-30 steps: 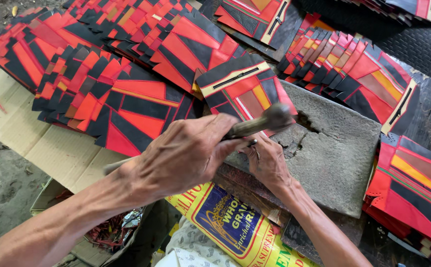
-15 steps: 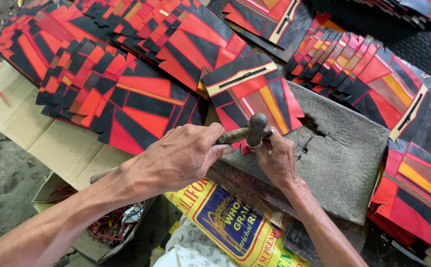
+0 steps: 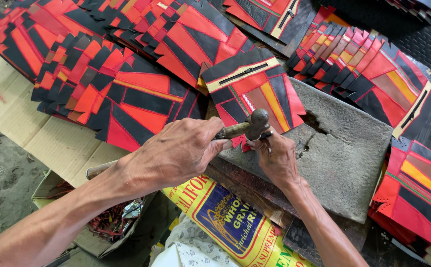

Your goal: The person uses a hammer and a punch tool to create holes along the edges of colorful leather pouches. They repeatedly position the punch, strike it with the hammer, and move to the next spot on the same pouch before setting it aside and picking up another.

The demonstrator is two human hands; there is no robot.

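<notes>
The left hand [image 3: 178,153] grips a wooden-handled hammer [image 3: 245,127], its head low over the patchwork pouch [image 3: 255,89] at the stone slab's [image 3: 344,148] left edge. The right hand [image 3: 275,155] pinches something small against the pouch's lower edge, likely a punch, so this looks like a punching stroke; the next blow needs a square hit clear of those fingers.

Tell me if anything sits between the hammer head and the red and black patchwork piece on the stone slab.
Nothing visible does. The hammer in the left hand is right over the patchwork piece; the right hand pinches something beneath the head, hidden from view.

Stacks of red-and-black patchwork pieces [image 3: 126,94] lie on flattened cardboard [image 3: 37,133]; a yellow sack [image 3: 230,222] and an open box [image 3: 96,222] sit below.
</notes>
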